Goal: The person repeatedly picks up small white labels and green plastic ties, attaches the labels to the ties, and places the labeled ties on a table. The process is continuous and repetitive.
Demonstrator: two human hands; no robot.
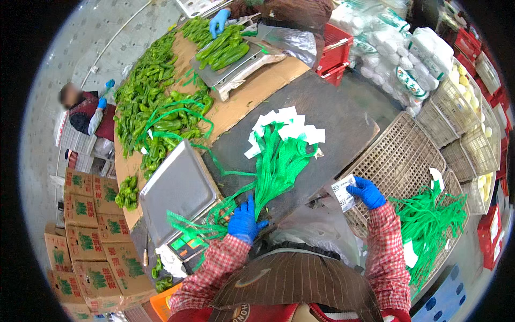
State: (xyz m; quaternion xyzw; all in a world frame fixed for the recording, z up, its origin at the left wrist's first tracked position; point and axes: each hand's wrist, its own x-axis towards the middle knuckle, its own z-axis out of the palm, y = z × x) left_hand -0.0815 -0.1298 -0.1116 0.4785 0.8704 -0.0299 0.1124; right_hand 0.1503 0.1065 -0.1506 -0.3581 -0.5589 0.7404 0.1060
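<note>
My right hand [366, 192], in a blue glove, pinches white printed labels [341, 197] over the near edge of the upturned plastic crate [406, 149]. In a matching glove, my left hand [244, 220] has its fingers apart and rests by the lower ends of the green mesh net bags [277, 165]. These bags lie fanned on the dark tabletop [322, 96], white tags [287, 122] at their far ends. Left of that hand sits a weighing scale [179, 193] with a bare metal pan; loose green netting [193, 225] trails across its display.
Green peppers [149, 88] are heaped on cardboard at the left. A co-worker's gloved hand [219, 22] touches peppers on a second scale [237, 64]. More green net bags [430, 225] lie on crates at right. Cartons [88, 241] are stacked at left; another person [86, 108] stands beyond.
</note>
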